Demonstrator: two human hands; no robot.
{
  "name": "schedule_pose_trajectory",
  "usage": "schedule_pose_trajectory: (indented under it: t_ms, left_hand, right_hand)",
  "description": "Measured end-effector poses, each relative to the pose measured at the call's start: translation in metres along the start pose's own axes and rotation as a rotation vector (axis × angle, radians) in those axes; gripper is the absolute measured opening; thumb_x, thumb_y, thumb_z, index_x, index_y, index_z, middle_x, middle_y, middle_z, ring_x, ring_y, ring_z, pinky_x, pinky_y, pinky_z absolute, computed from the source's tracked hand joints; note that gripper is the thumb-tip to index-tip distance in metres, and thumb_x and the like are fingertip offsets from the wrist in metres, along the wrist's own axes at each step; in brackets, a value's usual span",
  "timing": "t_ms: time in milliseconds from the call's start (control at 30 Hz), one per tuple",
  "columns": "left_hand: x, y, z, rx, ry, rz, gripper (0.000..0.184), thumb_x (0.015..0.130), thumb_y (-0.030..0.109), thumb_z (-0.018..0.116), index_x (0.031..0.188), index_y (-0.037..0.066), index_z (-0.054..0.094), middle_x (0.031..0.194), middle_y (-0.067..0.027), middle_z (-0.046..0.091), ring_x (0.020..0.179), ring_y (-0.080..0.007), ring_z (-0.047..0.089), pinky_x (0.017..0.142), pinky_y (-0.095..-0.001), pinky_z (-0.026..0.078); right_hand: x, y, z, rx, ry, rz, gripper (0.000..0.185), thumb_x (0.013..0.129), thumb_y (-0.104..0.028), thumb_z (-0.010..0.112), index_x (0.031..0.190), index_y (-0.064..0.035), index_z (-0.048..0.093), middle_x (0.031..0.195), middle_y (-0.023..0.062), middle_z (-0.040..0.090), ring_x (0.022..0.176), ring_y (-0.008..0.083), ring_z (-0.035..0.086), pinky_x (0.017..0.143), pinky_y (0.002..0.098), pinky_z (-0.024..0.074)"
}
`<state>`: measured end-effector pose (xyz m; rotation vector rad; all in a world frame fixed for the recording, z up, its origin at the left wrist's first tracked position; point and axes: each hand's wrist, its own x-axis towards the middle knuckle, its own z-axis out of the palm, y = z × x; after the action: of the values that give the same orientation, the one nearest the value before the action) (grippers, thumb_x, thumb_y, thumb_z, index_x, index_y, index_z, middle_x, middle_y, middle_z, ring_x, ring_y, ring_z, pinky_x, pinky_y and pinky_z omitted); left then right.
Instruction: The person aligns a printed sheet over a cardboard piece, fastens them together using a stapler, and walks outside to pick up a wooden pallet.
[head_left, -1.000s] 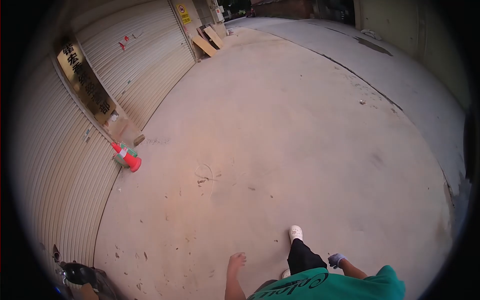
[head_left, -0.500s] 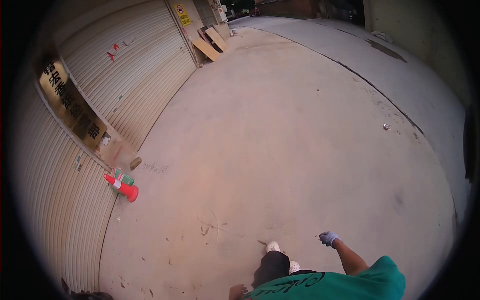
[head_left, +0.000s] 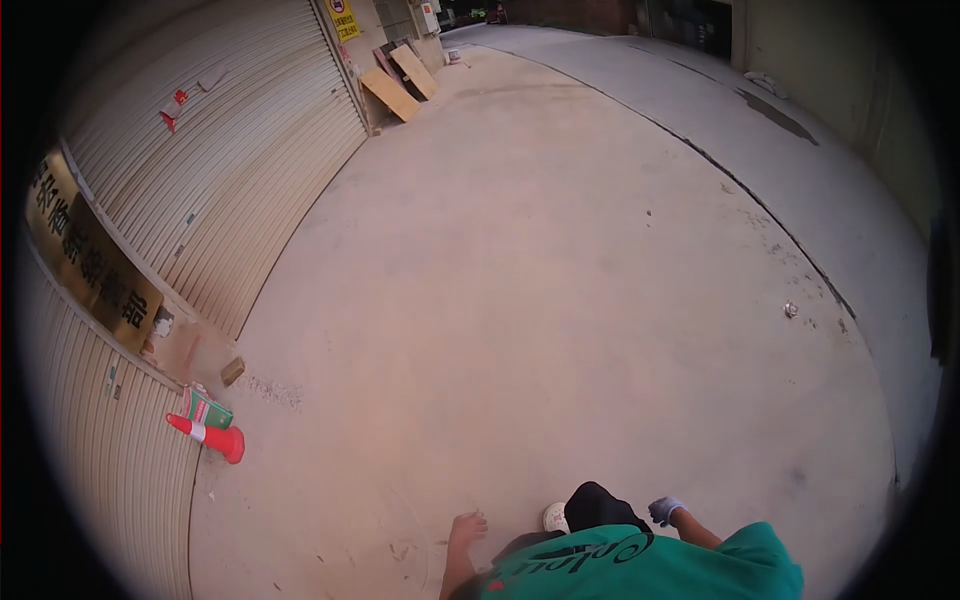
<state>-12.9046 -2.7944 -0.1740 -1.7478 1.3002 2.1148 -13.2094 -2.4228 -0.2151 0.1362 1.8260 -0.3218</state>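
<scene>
My left hand (head_left: 468, 527) is bare and hangs low in front of me, its fingers loosely bent and a little apart. I see nothing in it. On the other side, my right hand (head_left: 664, 511) wears a grey-white glove with a darker finger side; its fingers are slack and half curled, with no object visible in them. Both hands are in the air above the concrete, touching nothing. Between them show my green shirt (head_left: 650, 565) with black lettering, a dark trouser leg (head_left: 600, 508) and one pale shoe (head_left: 555, 516).
Concrete pavement (head_left: 500, 300) stretches ahead. At left are roller shutters (head_left: 230, 150), a gold sign (head_left: 90, 255), an orange-red cone (head_left: 208, 437), a green box (head_left: 208, 408) and a brick (head_left: 233, 371). Boards (head_left: 390, 93) lean farther along. A dark seam (head_left: 720, 170) runs along the right.
My left hand has swung forward into fuller view; my right hand has drawn back toward my body. One leg has stepped forward. The cone and sign sit lower and farther left.
</scene>
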Motion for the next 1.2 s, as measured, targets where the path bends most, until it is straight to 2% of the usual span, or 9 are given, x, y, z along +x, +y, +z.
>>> schedule_pose_trajectory:
  t_ms: [367, 467, 533, 767, 800, 833, 900, 967, 1200]
  left_hand:
    - [0.230, 0.282, 0.035, -0.167, -0.490, 0.017, 0.034, 0.076, 0.025, 0.056, 0.099, 0.001, 0.052, 0.080, -0.0095, 0.056, 0.066, -0.0207, 0.055, 0.056, -0.0308, 0.046]
    - [0.223, 0.315, 0.031, 0.034, -0.194, 0.059, 0.033, 0.077, 0.023, 0.055, 0.100, 0.000, 0.050, 0.084, -0.0129, 0.056, 0.069, -0.0250, 0.056, 0.056, -0.0354, 0.047]
    - [0.248, 0.359, 0.026, 0.058, 0.011, -0.092, 0.034, 0.077, 0.023, 0.055, 0.100, -0.001, 0.050, 0.085, -0.0139, 0.056, 0.073, -0.0270, 0.057, 0.058, -0.0377, 0.048]
    - [0.369, 0.391, 0.006, 0.177, -0.249, 0.196, 0.028, 0.078, 0.015, 0.052, 0.099, -0.002, 0.050, 0.086, -0.0150, 0.056, 0.072, -0.0265, 0.057, 0.059, -0.0364, 0.049]
    - [0.411, 0.428, -0.001, -0.216, -0.369, 0.045, 0.026, 0.078, 0.013, 0.051, 0.099, -0.002, 0.050, 0.085, -0.0149, 0.056, 0.071, -0.0267, 0.058, 0.059, -0.0368, 0.049]
    - [0.324, 0.540, 0.046, 0.424, 0.067, 0.415, 0.027, 0.076, 0.016, 0.054, 0.097, -0.002, 0.051, 0.085, -0.0145, 0.056, 0.072, -0.0265, 0.057, 0.060, -0.0367, 0.049]
    - [0.421, 0.575, 0.028, 0.374, -0.029, 0.309, 0.028, 0.077, 0.018, 0.054, 0.096, -0.002, 0.051, 0.085, -0.0142, 0.056, 0.073, -0.0260, 0.057, 0.060, -0.0364, 0.049]
    - [0.502, 0.627, 0.048, 0.128, -0.084, -0.019, 0.031, 0.077, 0.023, 0.054, 0.096, -0.001, 0.052, 0.086, -0.0140, 0.056, 0.074, -0.0259, 0.057, 0.061, -0.0362, 0.048]
    - [0.626, 0.969, 0.114, 0.182, -0.053, 0.066, 0.037, 0.075, 0.029, 0.056, 0.100, 0.003, 0.053, 0.085, -0.0064, 0.057, 0.074, -0.0170, 0.055, 0.061, -0.0304, 0.047]
  right_hand:
    - [0.138, -0.303, -0.156, -0.859, -0.092, -0.400, 0.023, 0.073, -0.011, 0.055, 0.095, -0.0076, 0.057, 0.089, 0.0061, 0.060, 0.075, 0.0192, 0.060, 0.060, 0.0326, 0.0505]
    - [0.194, -0.396, -0.221, -1.082, 0.049, -0.638, 0.021, 0.076, -0.017, 0.052, 0.092, -0.0066, 0.059, 0.075, 0.0021, 0.060, 0.064, 0.0150, 0.057, 0.051, 0.0298, 0.0468]
    - [0.136, -0.508, -0.270, 0.181, 0.040, -0.203, 0.021, 0.076, -0.020, 0.051, 0.088, -0.0065, 0.060, 0.067, 0.0019, 0.056, 0.054, 0.0136, 0.052, 0.044, 0.0264, 0.0410]
    - [0.204, -0.745, -0.391, 0.128, 0.121, -0.450, 0.027, 0.078, -0.018, 0.047, 0.100, -0.0054, 0.056, 0.074, 0.0033, 0.057, 0.061, 0.0126, 0.054, 0.045, 0.0245, 0.0414]
    - [0.214, -0.768, -0.404, 0.083, 0.137, -0.459, 0.027, 0.078, -0.018, 0.047, 0.100, -0.0055, 0.056, 0.073, 0.0031, 0.057, 0.060, 0.0119, 0.054, 0.044, 0.0243, 0.0404]
    - [0.229, -0.784, -0.415, 0.113, 0.113, -0.420, 0.026, 0.078, -0.018, 0.047, 0.099, -0.0060, 0.056, 0.073, 0.0028, 0.057, 0.059, 0.0117, 0.054, 0.044, 0.0244, 0.0406]
    - [0.232, -0.817, -0.431, 0.167, 0.114, -0.278, 0.021, 0.076, -0.017, 0.049, 0.090, -0.0049, 0.059, 0.069, 0.0036, 0.057, 0.051, 0.0139, 0.051, 0.042, 0.0245, 0.0402]
    - [0.281, -0.827, -0.453, -0.896, 0.018, -0.506, 0.014, 0.072, -0.015, 0.054, 0.082, -0.0062, 0.058, 0.082, 0.0096, 0.059, 0.070, 0.0223, 0.058, 0.058, 0.0332, 0.0477]
    - [0.388, -0.901, -0.510, -0.323, -0.048, -0.500, 0.015, 0.075, -0.018, 0.052, 0.081, -0.0060, 0.058, 0.078, 0.0086, 0.060, 0.066, 0.0200, 0.058, 0.055, 0.0310, 0.0484]
